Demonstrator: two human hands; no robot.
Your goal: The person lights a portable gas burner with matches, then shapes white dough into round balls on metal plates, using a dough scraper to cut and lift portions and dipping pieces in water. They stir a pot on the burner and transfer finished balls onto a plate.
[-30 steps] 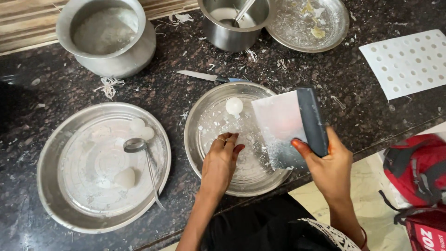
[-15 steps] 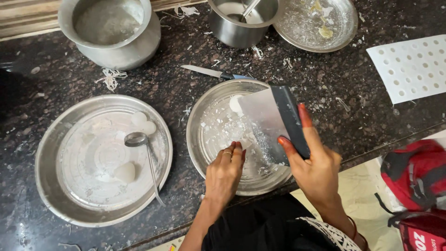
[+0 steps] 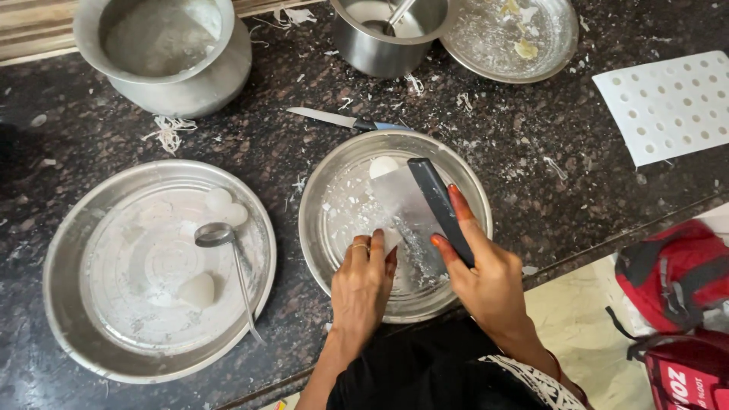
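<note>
left of the middle plate (image 3: 323, 220): larger plate (image 3: 68, 319) with spoon (image 3: 228, 258), dough balls. left hand (image 3: 363, 285) in middle plate, fingers loosely curled, touching the scraper (image 3: 410, 209) blade. right hand (image 3: 486, 266) grasping scraper's dark handle; long axis runs near-to-far, tilted left at far end.

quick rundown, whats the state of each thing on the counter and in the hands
scraper: held by the right hand, blade down in the middle plate
left hand: fingertips pressing in the middle plate
left plate: floured, holds three white dough balls and a spoon
knife: lying flat, untouched
pot: upright, open
white perforated sheet: flat on the counter
</note>
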